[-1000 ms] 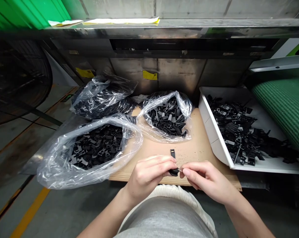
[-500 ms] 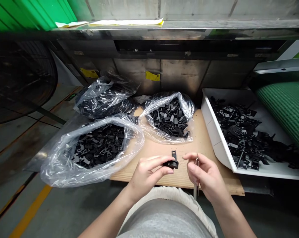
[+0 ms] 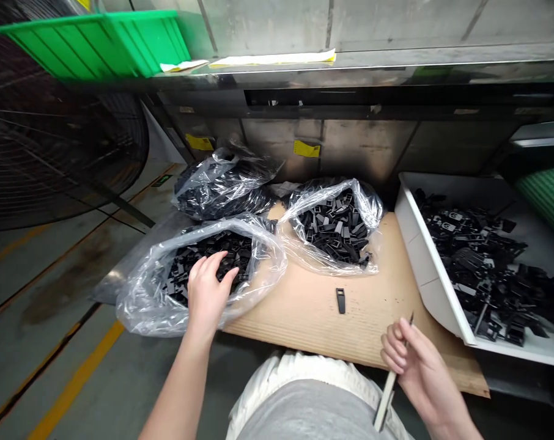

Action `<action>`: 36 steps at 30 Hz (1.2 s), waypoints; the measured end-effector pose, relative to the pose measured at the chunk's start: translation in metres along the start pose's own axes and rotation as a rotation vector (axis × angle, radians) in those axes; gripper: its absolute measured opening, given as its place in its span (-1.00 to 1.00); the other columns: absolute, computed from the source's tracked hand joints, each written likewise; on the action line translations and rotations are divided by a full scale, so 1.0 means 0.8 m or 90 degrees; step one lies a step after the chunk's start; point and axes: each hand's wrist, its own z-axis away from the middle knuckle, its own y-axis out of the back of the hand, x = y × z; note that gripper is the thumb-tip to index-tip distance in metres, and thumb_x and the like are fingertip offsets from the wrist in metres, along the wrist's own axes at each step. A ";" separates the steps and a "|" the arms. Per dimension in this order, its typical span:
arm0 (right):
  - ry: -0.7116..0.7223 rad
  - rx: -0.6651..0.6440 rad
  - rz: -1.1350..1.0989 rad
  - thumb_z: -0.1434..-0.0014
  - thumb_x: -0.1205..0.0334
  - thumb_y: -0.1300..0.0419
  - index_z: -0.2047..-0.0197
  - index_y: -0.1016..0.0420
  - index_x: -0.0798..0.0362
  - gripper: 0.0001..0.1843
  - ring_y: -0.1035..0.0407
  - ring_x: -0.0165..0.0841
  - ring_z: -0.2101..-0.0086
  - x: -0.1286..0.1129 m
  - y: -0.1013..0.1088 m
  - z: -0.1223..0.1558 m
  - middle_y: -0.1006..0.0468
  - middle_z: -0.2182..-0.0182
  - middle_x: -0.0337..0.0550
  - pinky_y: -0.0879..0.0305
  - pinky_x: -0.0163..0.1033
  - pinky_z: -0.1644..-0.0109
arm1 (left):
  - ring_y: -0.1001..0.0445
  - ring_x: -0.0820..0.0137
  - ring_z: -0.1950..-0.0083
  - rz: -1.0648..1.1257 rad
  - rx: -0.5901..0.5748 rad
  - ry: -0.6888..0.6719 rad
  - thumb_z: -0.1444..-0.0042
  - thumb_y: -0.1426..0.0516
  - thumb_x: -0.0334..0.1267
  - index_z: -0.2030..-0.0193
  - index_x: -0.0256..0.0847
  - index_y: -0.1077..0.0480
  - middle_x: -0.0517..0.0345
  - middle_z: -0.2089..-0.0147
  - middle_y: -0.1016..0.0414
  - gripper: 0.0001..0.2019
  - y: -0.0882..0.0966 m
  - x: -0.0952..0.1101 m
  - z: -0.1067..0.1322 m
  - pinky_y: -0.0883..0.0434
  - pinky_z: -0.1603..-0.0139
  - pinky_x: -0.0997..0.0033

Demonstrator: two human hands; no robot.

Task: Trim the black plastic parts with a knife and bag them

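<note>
My left hand (image 3: 208, 293) reaches over the open clear plastic bag (image 3: 144, 321) at the left, fingers spread and nothing visible in them. Small black plastic parts (image 3: 185, 256) fill that bag just beneath my fingertips. My right hand (image 3: 414, 354), low at the right, is closed around a slim pale-handled tool (image 3: 386, 400) with a thin dark tip pointing up past the thumb. Between the hands, a single black plastic clip (image 3: 340, 300) with a square hole lies on the cardboard (image 3: 299, 311).
Another open bag (image 3: 336, 226) of black parts stands at the centre back, with a bulging bag (image 3: 226, 183) to its left. A white tray (image 3: 435, 269) of black pieces stands at the right. A green bin (image 3: 107, 46) sits on the shelf, and a large fan (image 3: 61, 153) at the left.
My left hand has let go of the black part it held and moved left over the bag. My right hand, still gripping the tool, is lower and farther right. The view has shifted left.
</note>
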 end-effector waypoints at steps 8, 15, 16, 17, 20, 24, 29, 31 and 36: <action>-0.005 -0.011 0.137 -0.03 0.01 -0.15 0.28 -0.32 0.03 -0.72 -0.20 -0.47 0.63 0.004 -0.014 0.013 -0.34 0.60 -0.32 -0.11 -0.35 0.53 | -0.45 0.32 0.28 -0.051 -0.400 -0.166 -0.04 -0.08 -0.07 0.40 -0.30 -0.41 0.07 0.36 -0.48 -0.71 -0.157 0.104 0.064 -0.37 0.21 0.27; 0.108 0.050 0.283 -0.03 -0.03 -0.12 0.32 -0.33 0.13 -0.64 -0.05 -0.57 0.72 0.014 0.004 0.015 -0.30 0.64 -0.32 0.02 -0.40 0.63 | -0.42 0.32 0.20 -0.039 -0.498 -0.246 -0.09 -0.07 -0.26 0.21 -0.32 -0.33 0.04 0.21 -0.44 -0.82 -0.168 0.137 0.070 -0.35 0.19 0.26; 0.113 0.077 0.293 -0.03 -0.03 -0.12 0.29 -0.34 0.13 -0.63 -0.02 -0.58 0.72 0.013 0.006 0.014 -0.28 0.64 -0.34 0.05 -0.41 0.63 | -0.44 0.33 0.24 -0.015 -0.510 -0.257 -0.07 -0.09 -0.27 0.23 -0.30 -0.33 0.07 0.26 -0.47 -0.84 -0.154 0.137 0.069 -0.36 0.23 0.33; 0.120 0.103 0.303 -0.02 -0.03 -0.13 0.24 -0.34 0.13 -0.62 0.01 -0.58 0.71 0.012 0.008 0.014 -0.26 0.64 -0.35 0.07 -0.41 0.64 | -0.45 0.35 0.28 0.011 -0.521 -0.268 -0.05 -0.11 -0.28 0.25 -0.27 -0.32 0.10 0.30 -0.48 -0.86 -0.138 0.136 0.069 -0.35 0.28 0.40; 0.143 0.123 0.355 0.01 -0.01 -0.16 0.16 -0.35 0.11 -0.58 -0.02 -0.54 0.67 0.000 0.000 0.011 -0.23 0.62 -0.36 0.06 -0.40 0.62 | -0.45 0.42 0.34 0.079 -0.543 -0.290 -0.04 -0.11 -0.26 0.29 -0.20 -0.30 0.21 0.35 -0.49 -0.89 -0.090 0.139 0.070 -0.33 0.36 0.53; 0.186 -0.016 0.480 -0.07 0.10 -0.10 0.38 -0.39 0.13 -0.76 -0.11 -0.51 0.59 -0.015 -0.030 0.003 -0.25 0.61 -0.32 -0.06 -0.39 0.54 | -0.43 0.47 0.39 0.288 -0.577 -0.237 -0.06 -0.08 -0.30 0.22 -0.21 -0.32 0.20 0.32 -0.48 -0.87 -0.054 0.144 0.072 -0.34 0.40 0.57; 0.294 -0.070 0.609 -0.15 0.16 -0.02 0.10 -0.37 0.10 -0.70 -0.33 -0.38 0.34 -0.025 -0.048 -0.001 -0.42 0.39 -0.17 -0.25 -0.33 0.25 | -0.43 0.48 0.45 0.431 -0.452 -0.154 -0.09 -0.05 -0.32 0.18 -0.25 -0.39 0.11 0.29 -0.50 -0.83 -0.044 0.135 0.070 -0.40 0.40 0.53; 0.325 -0.076 0.668 -0.19 0.17 0.04 -0.03 -0.28 0.04 -0.65 -0.34 -0.36 0.24 -0.028 -0.044 0.004 -0.43 0.28 -0.14 -0.25 -0.31 0.15 | -0.46 0.42 0.34 0.401 -0.358 -0.203 -0.07 -0.07 -0.37 0.19 -0.26 -0.41 0.09 0.27 -0.50 -0.83 -0.039 0.132 0.069 -0.40 0.28 0.50; 0.485 -0.027 0.775 -0.21 0.26 0.07 0.09 -0.36 0.03 -0.73 -0.38 -0.36 0.35 -0.022 -0.034 0.020 -0.44 0.36 -0.11 -0.27 -0.33 0.29 | -0.44 0.43 0.32 0.333 -0.232 -0.320 -0.05 -0.09 -0.45 0.27 -0.28 -0.41 0.10 0.35 -0.46 -0.88 -0.026 0.134 0.069 -0.38 0.30 0.53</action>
